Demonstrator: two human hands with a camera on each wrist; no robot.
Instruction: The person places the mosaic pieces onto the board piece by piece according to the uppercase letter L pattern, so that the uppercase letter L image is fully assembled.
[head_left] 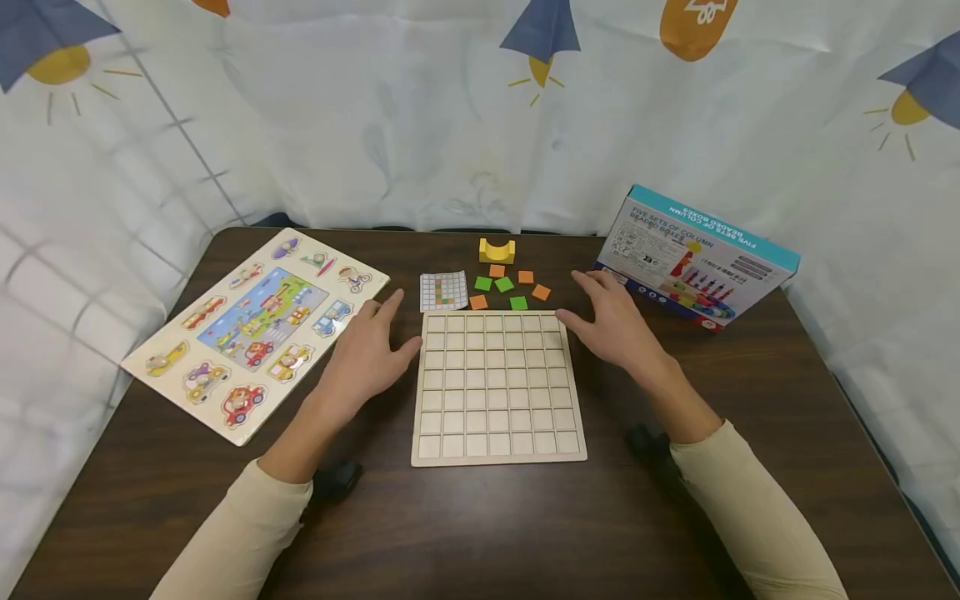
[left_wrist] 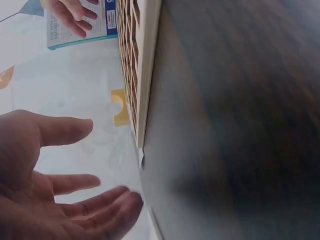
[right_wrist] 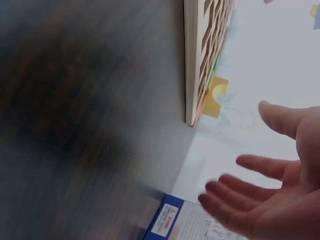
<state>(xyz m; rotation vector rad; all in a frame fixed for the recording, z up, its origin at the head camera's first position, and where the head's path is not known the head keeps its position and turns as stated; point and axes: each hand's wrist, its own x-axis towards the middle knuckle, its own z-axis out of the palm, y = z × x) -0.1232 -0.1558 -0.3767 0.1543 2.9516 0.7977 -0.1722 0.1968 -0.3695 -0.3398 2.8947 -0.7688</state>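
Observation:
A wooden grid board (head_left: 497, 388) lies flat in the middle of the table. My left hand (head_left: 367, 354) hovers off its left side with fingers spread and holds nothing; the left wrist view shows that hand (left_wrist: 75, 185) with thumb and fingers apart. Near the board's top right corner my right hand (head_left: 611, 321) is held with relaxed fingers, its palm bare in the right wrist view. Just behind the board lie several orange tiles (head_left: 541, 292) and green tiles (head_left: 504, 285), with a small printed grid card (head_left: 442, 292) to their left.
A yellow block with a curved notch (head_left: 497, 252) stands behind the tiles. To the left lies a wooden vehicle puzzle board (head_left: 288, 254). A beaded-column toy box (head_left: 697, 258) stands at the back right. A patterned white curtain (head_left: 420, 108) hangs behind the dark table (head_left: 480, 533).

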